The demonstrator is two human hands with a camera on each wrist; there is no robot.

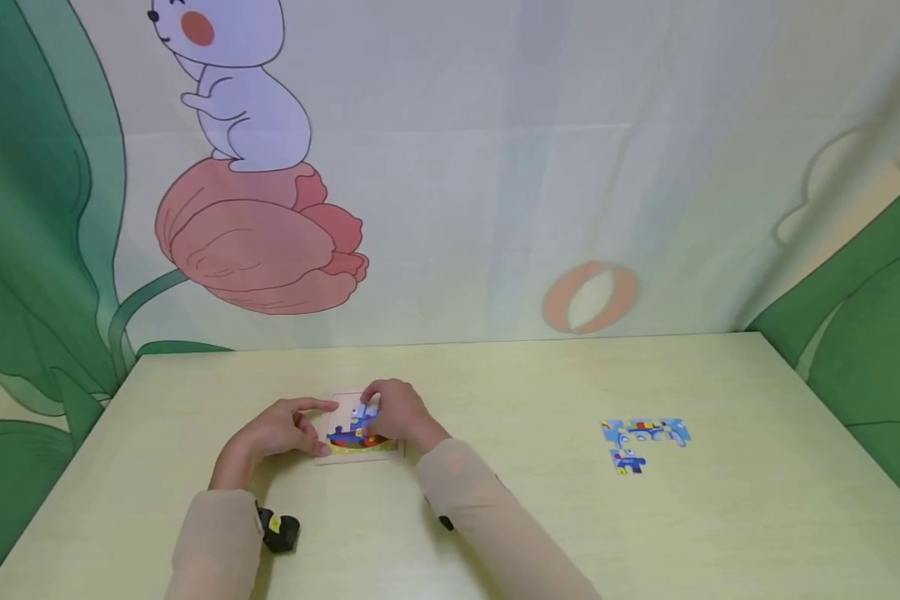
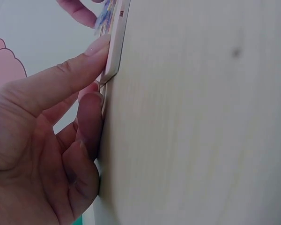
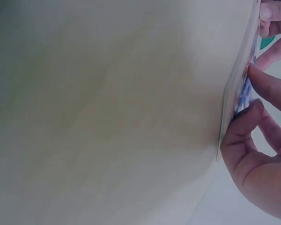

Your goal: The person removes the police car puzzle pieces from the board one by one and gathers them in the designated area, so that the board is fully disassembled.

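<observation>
One puzzle board (image 1: 347, 410) lies between the two hands, on a pale table (image 1: 510, 475), and we see blue, red and yellow pieces (image 1: 348, 437) covering part of it. At its left edge, the left hand (image 1: 277, 427) grips the board, thumb on the rim. Over the opposite side, the right hand (image 1: 399, 410) bends its fingertips down onto the pieces; whether they pinch one, we cannot tell. Well to the right of that hand, we find loose puzzle pieces (image 1: 628, 462). Just behind the left hand, a black device (image 1: 280, 532) sits by the sleeve (image 1: 213, 533). Beyond both hands we see a printed curtain (image 1: 450, 167).
</observation>
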